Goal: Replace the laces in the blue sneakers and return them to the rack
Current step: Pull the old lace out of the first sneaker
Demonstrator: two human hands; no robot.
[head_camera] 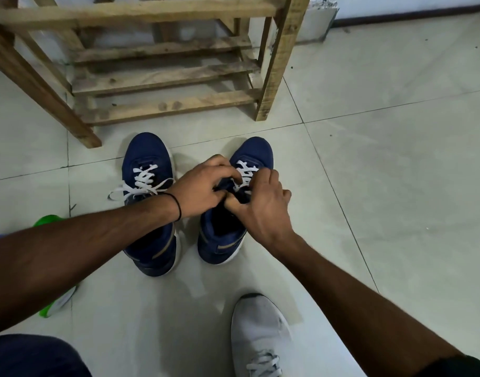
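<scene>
Left hand and right hand pinch flat white lace on a blue fabric sneaker.

No legible text, brand or number — not even on the blue sneakers.

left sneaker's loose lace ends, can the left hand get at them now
Probably yes: the loose lace ends lie uncovered just beside the left hand, nothing over them. It is pinching the right sneaker's lace, though, so it would have to let go first.
</scene>
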